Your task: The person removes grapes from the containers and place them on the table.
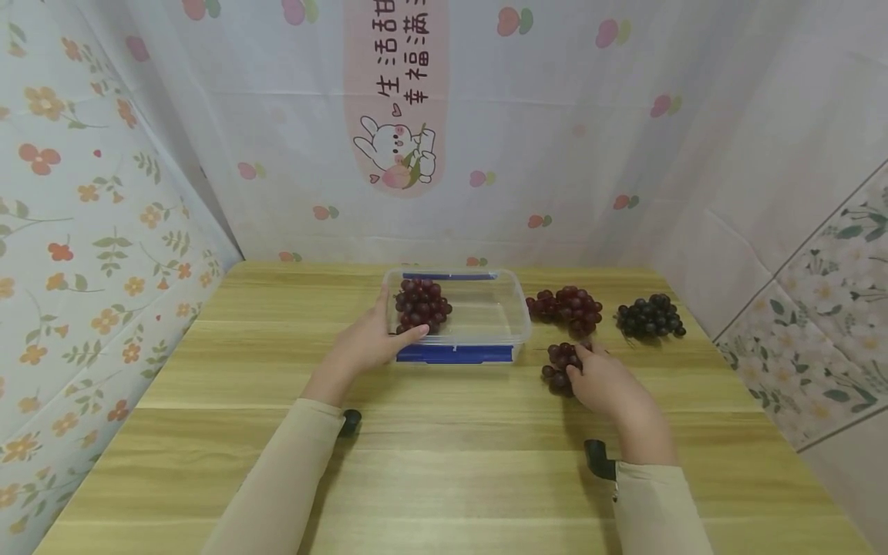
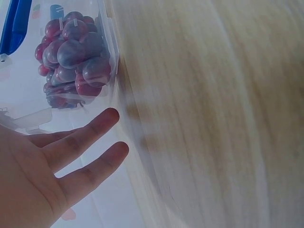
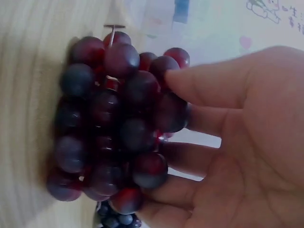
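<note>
In the head view, your left hand [image 1: 368, 339] is at the left end of the clear box [image 1: 486, 312], thumb over its front rim. One bunch of grapes [image 1: 421, 304] sits inside, on the left. Your right hand [image 1: 610, 381] holds a second bunch [image 1: 560, 362], right of the box. This looks like the picking-up step; going into the box would call for a lift over its right wall. A red bunch [image 1: 576, 307] lies close to that wall, and a black bunch [image 1: 650, 317] farther right. The back cloth [image 1: 444, 223] is near, so your open room is the front of the table [image 1: 444, 439] and the box's right half.

In the left wrist view, your fingers are straight and spread beside the box, not wrapped round it.

In the right wrist view, your thumb and fingers grip the second bunch's side. I can't tell if it's off the wood.
</note>
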`<action>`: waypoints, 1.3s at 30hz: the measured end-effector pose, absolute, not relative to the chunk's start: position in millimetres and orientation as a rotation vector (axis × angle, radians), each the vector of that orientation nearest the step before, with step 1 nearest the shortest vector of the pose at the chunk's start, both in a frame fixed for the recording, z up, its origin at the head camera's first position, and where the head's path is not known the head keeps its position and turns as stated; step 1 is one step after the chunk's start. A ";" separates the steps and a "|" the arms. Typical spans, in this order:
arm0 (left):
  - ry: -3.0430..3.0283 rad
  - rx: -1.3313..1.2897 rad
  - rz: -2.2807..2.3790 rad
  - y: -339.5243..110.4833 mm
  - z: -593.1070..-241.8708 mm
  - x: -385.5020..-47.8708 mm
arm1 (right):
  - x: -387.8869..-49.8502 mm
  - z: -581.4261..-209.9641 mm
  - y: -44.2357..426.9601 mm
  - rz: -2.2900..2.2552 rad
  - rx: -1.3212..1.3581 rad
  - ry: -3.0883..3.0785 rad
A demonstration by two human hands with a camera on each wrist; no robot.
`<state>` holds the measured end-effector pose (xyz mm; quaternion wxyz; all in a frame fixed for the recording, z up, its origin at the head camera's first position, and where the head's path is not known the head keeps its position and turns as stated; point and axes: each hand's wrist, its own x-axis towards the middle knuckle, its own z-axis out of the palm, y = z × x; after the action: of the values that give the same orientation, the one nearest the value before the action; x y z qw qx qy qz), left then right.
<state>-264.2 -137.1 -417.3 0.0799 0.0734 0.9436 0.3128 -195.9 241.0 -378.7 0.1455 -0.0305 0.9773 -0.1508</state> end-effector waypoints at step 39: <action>2.836 0.222 0.946 -137.1 -419.1 -264.5 | -218.7 -262.7 181.7 -0.242 -0.400 2.718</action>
<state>-264.5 -137.1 -419.1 0.0720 0.0737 0.9436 0.3147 -218.7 181.7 -262.7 0.1907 -0.1423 0.9674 -0.0861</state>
